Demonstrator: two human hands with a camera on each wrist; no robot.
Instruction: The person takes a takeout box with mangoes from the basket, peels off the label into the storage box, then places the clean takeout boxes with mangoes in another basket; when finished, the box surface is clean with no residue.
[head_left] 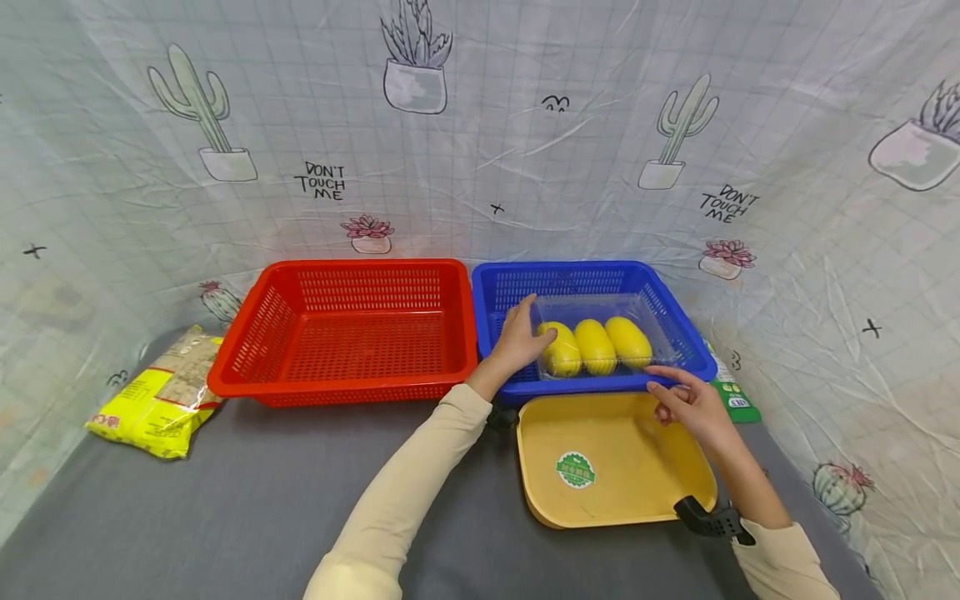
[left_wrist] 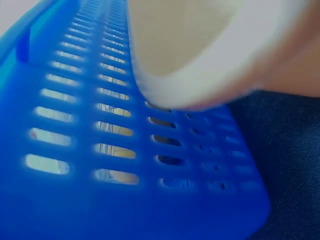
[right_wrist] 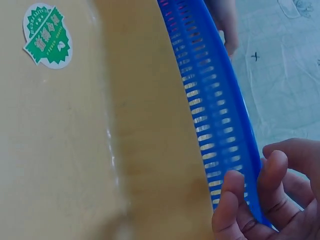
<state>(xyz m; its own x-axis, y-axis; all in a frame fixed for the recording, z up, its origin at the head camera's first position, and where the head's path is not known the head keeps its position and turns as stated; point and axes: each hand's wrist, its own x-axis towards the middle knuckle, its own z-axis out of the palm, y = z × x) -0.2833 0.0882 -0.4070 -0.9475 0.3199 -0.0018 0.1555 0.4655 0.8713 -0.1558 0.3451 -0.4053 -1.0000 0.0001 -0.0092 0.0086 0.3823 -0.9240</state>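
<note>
A clear plastic box (head_left: 652, 312) lies inside the blue basket (head_left: 600, 268), with three yellow melons (head_left: 596, 347) in it. My left hand (head_left: 517, 340) grips the left end of the clear box, thumb over the nearest melon and fingers at the outer side. By the basket's front right rim is my right hand (head_left: 693, 408), its fingers loosely bent and its thumb reaching over the rim. In the right wrist view these fingers (right_wrist: 232, 192) overlap the basket's perforated wall. The left wrist view shows a sleeve (left_wrist: 185, 95) across the basket's outside; the left hand's fingers are hidden there.
A yellow tray (head_left: 630, 446) with a green sticker sits before the blue basket. Left of it stands a red basket (head_left: 341, 385). A yellow bag (head_left: 161, 396) lies at the far left, a green packet (head_left: 735, 396) at the right. Patterned cloth (head_left: 495, 167) hangs behind.
</note>
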